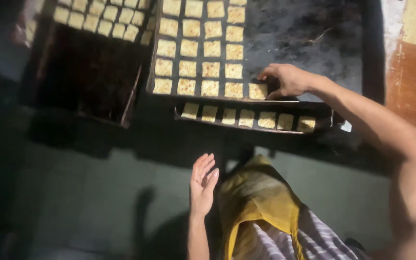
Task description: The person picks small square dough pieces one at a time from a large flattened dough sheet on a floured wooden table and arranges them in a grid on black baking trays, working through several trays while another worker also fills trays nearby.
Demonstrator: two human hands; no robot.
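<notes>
The right hand reaches forward over a big dark baking tray and its fingers are bent down around a small pale square biscuit, which it grips at the near edge of the tray. This biscuit stands at the right end of the nearest row, just beside the other square biscuits that fill the left part of the tray in straight rows. The right part of the same tray is bare dark metal with pale marks on it.

Just in front of this tray, nearer to the person, lies a narrow tray with one row of the same pale squares. The right forearm passes over its right end, so the wrist is above it.

To the left stands another tray with rows of squares only at its far side; its near part is dark, and I cannot tell what is inside.

The left hand is low, well apart from the trays, with the fingers stretched out and close together, the palm open, and it holds nothing. Beside it is a yellow cloth over a striped cloth on the person's lap. Under everything is a dim grey-green floor. At the far right there is an orange-brown surface.
</notes>
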